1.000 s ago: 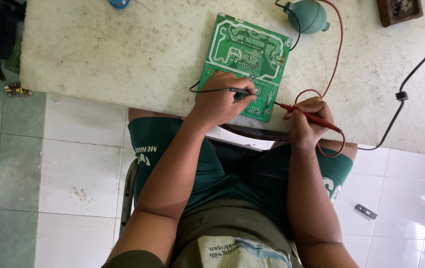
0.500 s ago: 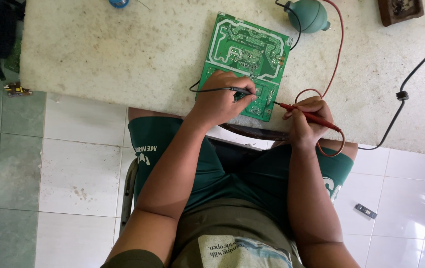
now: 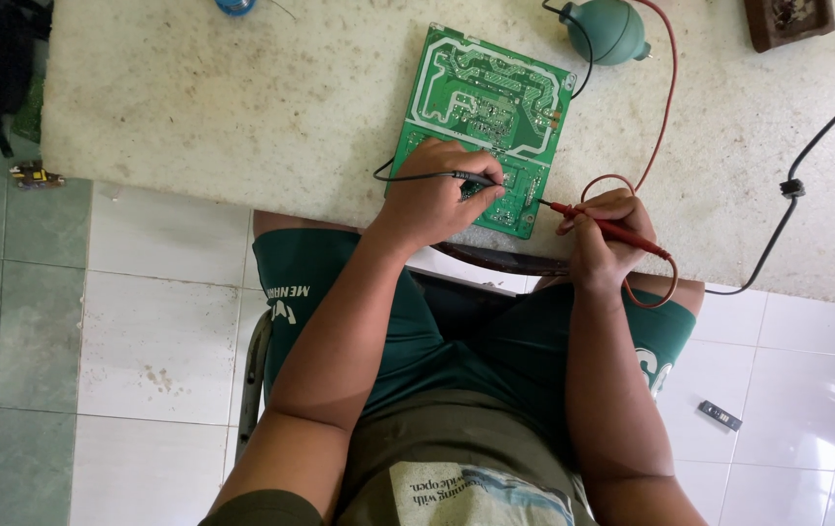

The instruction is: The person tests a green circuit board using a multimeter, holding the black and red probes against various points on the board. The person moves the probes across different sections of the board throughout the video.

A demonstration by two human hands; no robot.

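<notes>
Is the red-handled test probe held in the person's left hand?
No: the right hand grips the red-handled test probe, while the left hand holds the black probe.

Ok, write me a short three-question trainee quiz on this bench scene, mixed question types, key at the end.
1. True or false: the left hand holds the black probe on the green circuit board.
2. Which colour is the probe in the right hand? A red, B yellow, C blue
3. Fill in: the teal rubber bulb lies beyond the board's far ____ corner.

Key: 1 true; 2 A; 3 right
</notes>
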